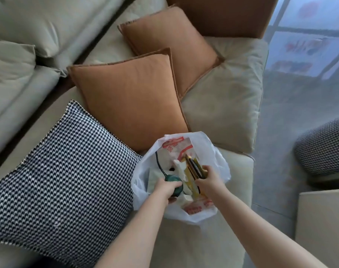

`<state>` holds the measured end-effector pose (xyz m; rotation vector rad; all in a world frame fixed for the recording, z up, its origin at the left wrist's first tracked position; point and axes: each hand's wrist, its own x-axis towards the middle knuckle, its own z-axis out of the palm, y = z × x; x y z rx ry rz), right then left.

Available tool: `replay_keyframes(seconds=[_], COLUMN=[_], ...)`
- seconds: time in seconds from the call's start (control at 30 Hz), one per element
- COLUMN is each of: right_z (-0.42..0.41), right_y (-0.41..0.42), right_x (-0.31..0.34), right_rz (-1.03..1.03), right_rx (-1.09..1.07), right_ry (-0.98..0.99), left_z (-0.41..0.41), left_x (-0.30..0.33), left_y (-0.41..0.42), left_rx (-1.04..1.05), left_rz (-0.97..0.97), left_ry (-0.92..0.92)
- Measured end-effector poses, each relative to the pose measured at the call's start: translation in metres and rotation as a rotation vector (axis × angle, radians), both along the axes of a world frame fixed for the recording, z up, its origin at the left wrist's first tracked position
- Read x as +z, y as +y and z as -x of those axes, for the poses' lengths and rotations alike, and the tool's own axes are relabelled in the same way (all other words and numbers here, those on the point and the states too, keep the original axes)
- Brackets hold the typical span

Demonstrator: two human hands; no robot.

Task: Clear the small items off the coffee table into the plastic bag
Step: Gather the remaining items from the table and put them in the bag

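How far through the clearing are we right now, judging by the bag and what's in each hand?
Done: the plastic bag sits open on the sofa and already holds white crumpled paper. In hand: the left hand grips a green round item and the right hand holds a dark flat item, both over the opening. Left: the coffee table is out of view, so unknown.
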<state>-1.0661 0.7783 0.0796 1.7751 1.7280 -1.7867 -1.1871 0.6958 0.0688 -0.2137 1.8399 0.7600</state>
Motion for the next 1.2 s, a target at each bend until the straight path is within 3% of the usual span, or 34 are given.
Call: replay_keyframes(seconds=[0.2,0.43,0.6,0.87,1.2], right_z=[0.005,-0.033,-0.076,-0.182,-0.361], right_y=[-0.006,-0.002,-0.005,-0.018,-0.07], right_x=[-0.011,-0.001,0.014,0.031,0.039], right_rz=[-0.151,-0.1,-0.166,-0.258,-0.259], right_rx=[0.186,0.082,0.088,0.07,-0.191], right_ry=[-0.033,-0.04,-0.083,-0.227,-0.267], left_z=[0.006,-0.016,-0.062,-0.168,-0.339], left_x=[-0.022,-0.001,0.03,0.042,0.066], left_y=[0.001,0.004,0.014,0.029,0.012], left_rx=[0.044,-0.102,-0.342,-0.941,-1.284], left_rz=[0.025,-0.012,-0.066,-0.131,-0.181], left_ry=[0.058,0.151,0.128,0.273,0.327])
